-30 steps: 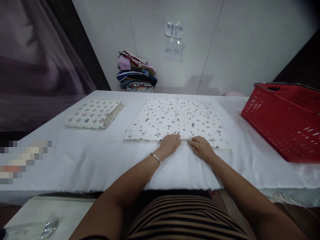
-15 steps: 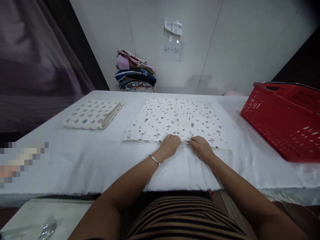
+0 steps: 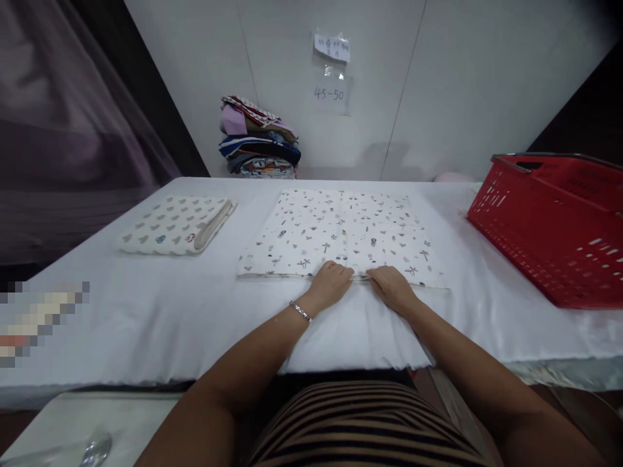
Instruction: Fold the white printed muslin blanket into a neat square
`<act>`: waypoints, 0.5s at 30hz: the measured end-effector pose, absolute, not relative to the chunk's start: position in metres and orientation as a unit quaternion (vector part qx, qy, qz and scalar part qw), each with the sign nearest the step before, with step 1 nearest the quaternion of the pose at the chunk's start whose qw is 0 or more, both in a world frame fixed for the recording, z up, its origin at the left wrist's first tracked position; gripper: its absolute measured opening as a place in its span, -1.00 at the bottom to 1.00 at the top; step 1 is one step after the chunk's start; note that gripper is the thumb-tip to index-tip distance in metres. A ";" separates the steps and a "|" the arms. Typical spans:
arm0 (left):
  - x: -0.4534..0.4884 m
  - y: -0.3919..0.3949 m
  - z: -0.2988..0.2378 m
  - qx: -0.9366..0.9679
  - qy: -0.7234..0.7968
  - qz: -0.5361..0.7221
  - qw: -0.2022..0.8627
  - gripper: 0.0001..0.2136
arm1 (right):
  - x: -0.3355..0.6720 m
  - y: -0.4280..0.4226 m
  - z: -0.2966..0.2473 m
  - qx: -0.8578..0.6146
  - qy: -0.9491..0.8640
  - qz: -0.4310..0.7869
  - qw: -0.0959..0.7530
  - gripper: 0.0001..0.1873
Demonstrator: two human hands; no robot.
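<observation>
Where the folded blanket (image 3: pixel 168 226) lies: left of the printed cloth (image 3: pixel 311 224), apart from it, on the white table (image 3: pixel 126 318).
Fabric stack (image 3: pixel 260 146): beyond the printed cloth's far left corner, near the wall.
Left arm: slants forward and inward from the near side of the printed cloth, elbow slightly bent, a bracelet (image 3: pixel 300 311) round the wrist.
Left hand (image 3: pixel 332 284): palm down at the printed cloth's near edge; fingers together, bent, pointing toward the right hand (image 3: pixel 392 288); tips partly hidden, so I cannot tell whether they clamp the edge.
Printed cloth: flat on the table, in front of the person, a crease running down its middle.
Right hand: back upward at the same edge, just beside the left; fingers together and curled inward, their grip unclear.
Right arm: slants inward, near the printed cloth's right half.
Red basket (image 3: pixel 545 233): right of the printed cloth, well apart.
</observation>
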State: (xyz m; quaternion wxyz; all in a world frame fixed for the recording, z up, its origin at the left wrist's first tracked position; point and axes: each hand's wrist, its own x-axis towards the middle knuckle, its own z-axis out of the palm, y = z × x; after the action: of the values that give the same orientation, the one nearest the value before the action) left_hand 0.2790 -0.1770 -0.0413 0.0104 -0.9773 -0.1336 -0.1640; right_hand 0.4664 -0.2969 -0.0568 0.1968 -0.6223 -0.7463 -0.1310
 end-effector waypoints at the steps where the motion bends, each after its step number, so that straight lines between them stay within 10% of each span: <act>1: 0.280 -0.178 -0.040 -0.977 -0.135 -0.164 0.008 -0.88 | 0.466 -0.297 -0.057 -0.622 -0.746 -0.129 0.199 -0.74; 15: 0.291 -0.173 -0.041 -0.978 -0.130 -0.163 0.014 -0.88 | 0.476 -0.306 -0.050 -0.648 -0.738 -0.120 0.145 -0.80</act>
State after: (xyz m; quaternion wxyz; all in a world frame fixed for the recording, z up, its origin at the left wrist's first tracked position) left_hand 0.2914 -0.1730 -0.0407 0.0143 -0.9778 -0.1304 -0.1635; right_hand 0.4757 -0.3063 -0.0497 0.1448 -0.6481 -0.7380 -0.1203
